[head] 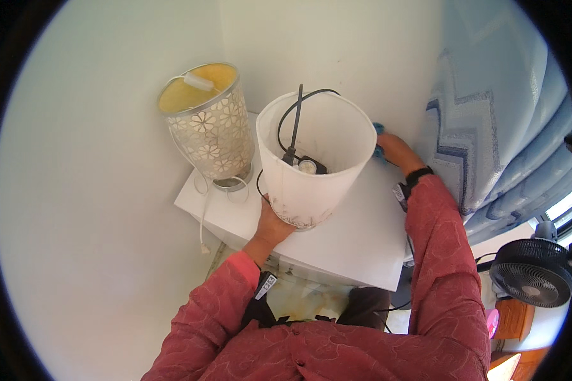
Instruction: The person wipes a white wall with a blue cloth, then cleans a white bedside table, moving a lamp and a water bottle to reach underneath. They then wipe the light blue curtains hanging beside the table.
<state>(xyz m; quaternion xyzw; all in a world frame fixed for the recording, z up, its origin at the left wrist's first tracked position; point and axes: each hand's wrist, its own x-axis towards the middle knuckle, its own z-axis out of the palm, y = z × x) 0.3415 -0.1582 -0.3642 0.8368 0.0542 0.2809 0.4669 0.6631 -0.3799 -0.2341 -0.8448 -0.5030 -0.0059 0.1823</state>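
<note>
A table lamp with a white fabric shade [310, 200] stands in front of me on a white cabinet top [362, 238]. Dark marks speckle the lower part of the shade. Inside it lie a black power cord with a plug [290, 153] and a round pale bulb [307, 166]. My left hand [272, 225] grips this lamp low on its near left side, its fingertips hidden by the shade. Beyond the shade's right side, my right hand [396, 148] holds a blue cloth [379, 151] close to the cabinet top; the shade covers part of the cloth.
To the left, a second lamp with a flower-patterned shade [214, 138] stands near the wall, its white cord [203, 214] hanging over the cabinet edge. A blue patterned curtain [472, 124] hangs at right. A black fan [531, 274] is farther right.
</note>
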